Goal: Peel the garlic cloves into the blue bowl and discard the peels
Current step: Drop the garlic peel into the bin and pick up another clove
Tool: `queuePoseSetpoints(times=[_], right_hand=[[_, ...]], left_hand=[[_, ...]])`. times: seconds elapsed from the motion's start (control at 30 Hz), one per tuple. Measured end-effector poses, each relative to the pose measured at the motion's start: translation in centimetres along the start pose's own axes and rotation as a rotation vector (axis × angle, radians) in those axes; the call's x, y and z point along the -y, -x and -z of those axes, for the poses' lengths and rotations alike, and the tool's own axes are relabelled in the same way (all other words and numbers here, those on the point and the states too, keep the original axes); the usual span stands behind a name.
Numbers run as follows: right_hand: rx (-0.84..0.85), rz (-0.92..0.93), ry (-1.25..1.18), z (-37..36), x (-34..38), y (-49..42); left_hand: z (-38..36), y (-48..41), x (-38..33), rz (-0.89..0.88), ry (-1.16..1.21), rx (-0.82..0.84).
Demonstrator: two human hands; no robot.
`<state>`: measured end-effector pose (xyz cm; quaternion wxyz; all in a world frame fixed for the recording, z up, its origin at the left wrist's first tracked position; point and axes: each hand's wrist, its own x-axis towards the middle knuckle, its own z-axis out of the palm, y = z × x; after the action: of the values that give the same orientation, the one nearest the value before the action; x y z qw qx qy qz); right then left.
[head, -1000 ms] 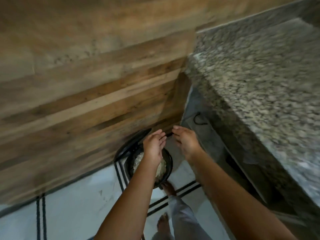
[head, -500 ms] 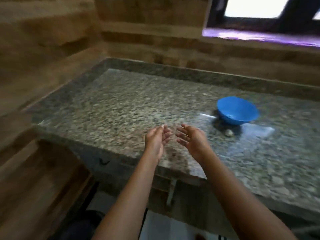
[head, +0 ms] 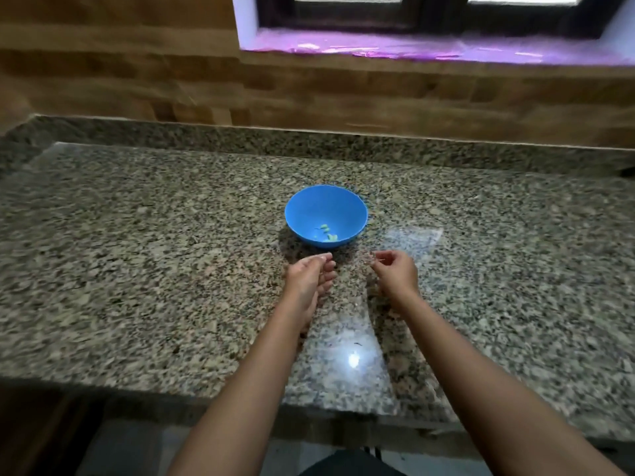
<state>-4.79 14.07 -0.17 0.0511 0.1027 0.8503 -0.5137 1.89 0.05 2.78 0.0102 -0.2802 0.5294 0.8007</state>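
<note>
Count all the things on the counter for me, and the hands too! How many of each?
Blue bowl: 1
Pale garlic pieces in the bowl: too blurred to count
Hands: 2, the left hand and the right hand
Granite counter: 1
Total, leaving out the pieces: 4

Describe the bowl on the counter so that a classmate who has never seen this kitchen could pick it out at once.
Below the window runs a speckled granite counter. Near its middle, just beyond the person's left hand and right hand, sits the blue bowl. It is the only bright, plain-coloured thing on the stone, round, with a few pale pieces in its bottom.
</note>
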Motion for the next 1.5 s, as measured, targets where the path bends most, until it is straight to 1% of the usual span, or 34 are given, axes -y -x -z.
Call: queuePoseSetpoints(times=[0.13, 0.23, 0.3, 0.37, 0.43, 0.5, 0.6, 0.7, 0.73, 0.8, 0.87, 0.9, 0.93, 1.0, 1.07, 1.13, 1.2, 1.3, 1.4, 1.5], right_hand=[[0.02, 0.122, 0.265, -0.4, -1.3, -1.6], [0.041, 0.13, 0.313, -0.7, -1.7, -2.0], [0.017, 0.145, 0.264, -0.5, -1.2, -1.5], [-0.011, 0.167, 0.126, -0.2, 0.2, -0.5], [-0.03, 0.244, 0.019, -0.1, 2.3, 0.2], [-0.015, 0.314, -0.044, -0.5, 4.8, 0.0], [0.04, 0.334, -0.076, -1.7, 8.0, -1.0], [0.063, 0.308, -0.114, -2.3, 9.0, -1.2], [0.056, 0.308, -0.138, -2.2, 8.7, -0.9], [0.032, 0.316, -0.184, -1.9, 7.7, 0.3], [0.037, 0.313, -0.227, -1.6, 6.2, 1.7], [0.061, 0.303, -0.234, -1.5, 5.5, 2.5], [0.096, 0.289, -0.225, -1.5, 4.8, 3.1], [0.194, 0.245, -0.171, -1.4, 3.7, 3.7], [0.296, 0.226, -0.052, -1.2, 3.1, 4.0], [0.367, 0.257, 0.061, -1.2, 3.0, 4.1], [0.397, 0.306, 0.099, -1.2, 3.2, 4.2], [0.399, 0.317, 0.037, -1.1, 3.7, 4.2], [0.401, 0.266, -0.114, -0.7, 4.1, 4.3], [0.384, 0.278, -0.18, -0.4, 4.3, 4.4]], left_hand=[[-0.2, -0.9, 0.3, -0.028, 0.013, -0.059], [0.4, -1.4, 0.4, -0.055, -0.004, -0.063], [0.6, -1.7, 0.4, -0.055, -0.009, -0.062], [0.8, -2.1, 0.3, -0.05, -0.006, -0.052], [1.1, -2.4, 0.2, -0.053, -0.016, -0.041], [1.4, -2.6, -0.1, -0.074, -0.032, -0.048], [2.3, -3.0, -0.4, -0.121, -0.092, -0.086], [3.5, -3.5, -0.5, -0.21, -0.259, -0.154], [3.8, -3.7, -0.5, -0.236, -0.338, -0.146], [3.9, -3.9, -0.3, -0.237, -0.506, -0.047], [3.7, -4.4, 0.3, -0.248, -0.748, 0.057], [3.7, -4.7, 0.7, -0.28, -0.856, 0.079], [3.6, -4.8, 0.9, -0.314, -0.909, 0.074], [3.5, -4.6, 1.1, -0.311, -0.864, 0.048], [3.7, -4.5, 1.1, -0.236, -0.675, 0.085], [3.8, -4.0, 0.9, -0.19, -0.545, 0.15], [3.7, -3.5, 0.5, -0.166, -0.433, 0.194], [3.3, -2.9, -0.3, -0.169, -0.266, 0.213], [3.4, -2.9, -0.6, -0.148, -0.115, 0.264], [3.4, -2.8, -0.4, -0.148, -0.084, 0.319]])
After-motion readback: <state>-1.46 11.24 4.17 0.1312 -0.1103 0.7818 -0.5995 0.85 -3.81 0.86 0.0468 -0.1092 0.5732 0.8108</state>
